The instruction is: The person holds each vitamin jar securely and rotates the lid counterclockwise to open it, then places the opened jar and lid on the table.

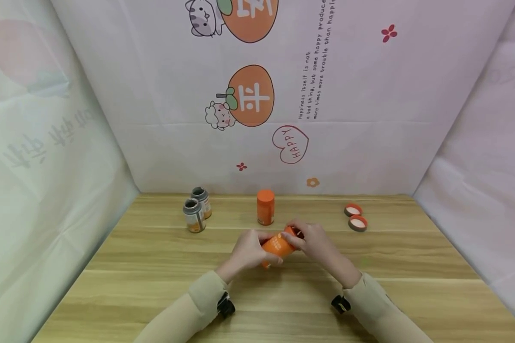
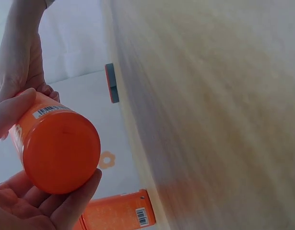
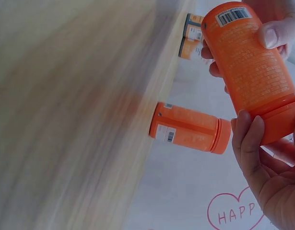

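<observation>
An orange bottle (image 1: 277, 246) is held tilted above the table between both hands. My left hand (image 1: 250, 249) grips its body near the base, thumb on one side and fingers on the other. The bottle's round bottom (image 2: 62, 152) faces the left wrist view. At the other end, my right hand (image 1: 312, 242) has its fingers curled round the orange cap (image 3: 280, 122). In the right wrist view the cap sits on the bottle, with a thin seam between them. A barcode label (image 3: 233, 16) shows near the base.
Another capped orange bottle (image 1: 265, 207) stands upright behind the hands. Two grey-necked jars (image 1: 195, 216) without lids stand at the back left. Two red-and-grey lids (image 1: 358, 223) lie at the back right, pale insides up. A printed white cloth (image 1: 352, 152) rises behind the wooden table (image 1: 154, 276).
</observation>
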`<act>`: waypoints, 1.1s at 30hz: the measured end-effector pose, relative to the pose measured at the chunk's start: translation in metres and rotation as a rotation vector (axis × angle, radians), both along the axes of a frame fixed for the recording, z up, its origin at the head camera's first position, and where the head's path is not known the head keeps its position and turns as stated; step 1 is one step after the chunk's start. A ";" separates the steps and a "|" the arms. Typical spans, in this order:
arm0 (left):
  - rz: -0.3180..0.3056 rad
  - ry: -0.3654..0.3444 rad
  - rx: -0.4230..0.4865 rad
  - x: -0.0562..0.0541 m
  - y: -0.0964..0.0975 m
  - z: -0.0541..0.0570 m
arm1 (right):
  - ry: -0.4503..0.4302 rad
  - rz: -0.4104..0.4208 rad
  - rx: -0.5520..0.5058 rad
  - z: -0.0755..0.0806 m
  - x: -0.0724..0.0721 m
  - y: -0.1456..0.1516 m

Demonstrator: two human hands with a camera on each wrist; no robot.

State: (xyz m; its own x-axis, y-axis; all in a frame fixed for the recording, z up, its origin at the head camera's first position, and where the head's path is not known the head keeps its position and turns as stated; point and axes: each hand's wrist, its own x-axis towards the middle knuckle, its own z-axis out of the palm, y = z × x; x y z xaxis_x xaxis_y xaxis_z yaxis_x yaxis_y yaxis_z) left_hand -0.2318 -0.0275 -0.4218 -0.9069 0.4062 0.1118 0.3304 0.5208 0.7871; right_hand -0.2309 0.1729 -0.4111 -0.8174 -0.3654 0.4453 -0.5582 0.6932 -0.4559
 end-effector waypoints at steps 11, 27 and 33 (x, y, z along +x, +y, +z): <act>-0.008 -0.051 0.016 0.000 -0.002 0.001 | 0.010 0.019 -0.028 -0.004 0.000 -0.001; -0.074 -0.153 0.071 -0.003 -0.009 0.005 | 0.120 0.140 -0.067 -0.008 -0.001 0.006; -0.095 -0.161 0.075 -0.003 -0.012 0.005 | 0.118 0.237 -0.087 -0.009 0.001 0.011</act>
State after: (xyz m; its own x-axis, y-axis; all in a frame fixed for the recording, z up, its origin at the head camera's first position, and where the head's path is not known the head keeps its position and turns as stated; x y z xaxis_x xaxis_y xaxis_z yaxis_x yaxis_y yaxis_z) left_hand -0.2353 -0.0399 -0.4165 -0.8737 0.4864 0.0013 0.2413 0.4311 0.8695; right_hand -0.2302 0.1840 -0.4202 -0.6546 -0.4967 0.5699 -0.7527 0.4983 -0.4303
